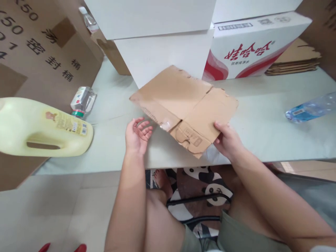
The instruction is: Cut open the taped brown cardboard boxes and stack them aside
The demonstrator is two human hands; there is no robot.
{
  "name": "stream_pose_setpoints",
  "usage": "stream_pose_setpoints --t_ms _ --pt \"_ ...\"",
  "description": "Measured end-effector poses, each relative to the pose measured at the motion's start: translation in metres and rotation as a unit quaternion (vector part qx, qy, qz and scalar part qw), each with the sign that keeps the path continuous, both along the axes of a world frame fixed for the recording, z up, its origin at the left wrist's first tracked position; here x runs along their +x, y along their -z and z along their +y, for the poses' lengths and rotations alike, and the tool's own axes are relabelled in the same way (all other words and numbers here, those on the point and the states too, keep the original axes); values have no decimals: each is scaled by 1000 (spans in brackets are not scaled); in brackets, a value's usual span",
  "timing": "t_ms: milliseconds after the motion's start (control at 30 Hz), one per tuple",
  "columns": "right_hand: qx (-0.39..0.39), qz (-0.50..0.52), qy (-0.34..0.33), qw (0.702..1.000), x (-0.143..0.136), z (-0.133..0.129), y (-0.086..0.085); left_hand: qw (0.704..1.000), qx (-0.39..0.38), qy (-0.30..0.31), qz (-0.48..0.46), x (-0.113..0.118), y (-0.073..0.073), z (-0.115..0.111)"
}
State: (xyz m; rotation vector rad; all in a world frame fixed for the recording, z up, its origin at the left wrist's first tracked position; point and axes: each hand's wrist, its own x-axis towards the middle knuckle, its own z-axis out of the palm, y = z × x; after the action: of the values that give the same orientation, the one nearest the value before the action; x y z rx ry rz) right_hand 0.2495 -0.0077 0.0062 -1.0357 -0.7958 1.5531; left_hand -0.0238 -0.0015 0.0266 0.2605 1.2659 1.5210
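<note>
A flattened brown cardboard box (pixel 181 98) is held tilted above the table, with torn edges and printing on a lower flap. My right hand (pixel 227 140) grips its lower right edge, thumb on top and fingers underneath. My left hand (pixel 138 134) is just off the box's left side, palm up, fingers apart and slightly curled, holding nothing. Behind the cardboard stands a plain white box (pixel 165 57), its lower part partly hidden by the cardboard.
On the pale green table (pixel 262 133) lie a clear bottle (pixel 309 108) at right and a small plastic bottle (pixel 82 101) at left. A yellow jug (pixel 47 127) lies at far left. Flattened cartons (pixel 294 59) are stacked beside a red-and-white carton (pixel 244 52).
</note>
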Motion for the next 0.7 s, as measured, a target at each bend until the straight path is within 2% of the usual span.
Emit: stream_pose_setpoints --t_ms 100,233,400,567,700 --pt "7 -3 19 1000 -1 -5 -1 1000 12 24 5 0 -4 -4" --pt "18 -34 -10 999 -3 -16 1 996 46 70 -7 4 0 -8" --pt "29 -75 -55 995 -3 -23 8 998 54 30 15 3 9 -8" --pt "26 -135 -108 985 -9 -18 17 997 61 12 43 -5 12 -8" --pt "-3 -127 -120 985 -20 -11 21 997 49 1 65 -11 14 -6"
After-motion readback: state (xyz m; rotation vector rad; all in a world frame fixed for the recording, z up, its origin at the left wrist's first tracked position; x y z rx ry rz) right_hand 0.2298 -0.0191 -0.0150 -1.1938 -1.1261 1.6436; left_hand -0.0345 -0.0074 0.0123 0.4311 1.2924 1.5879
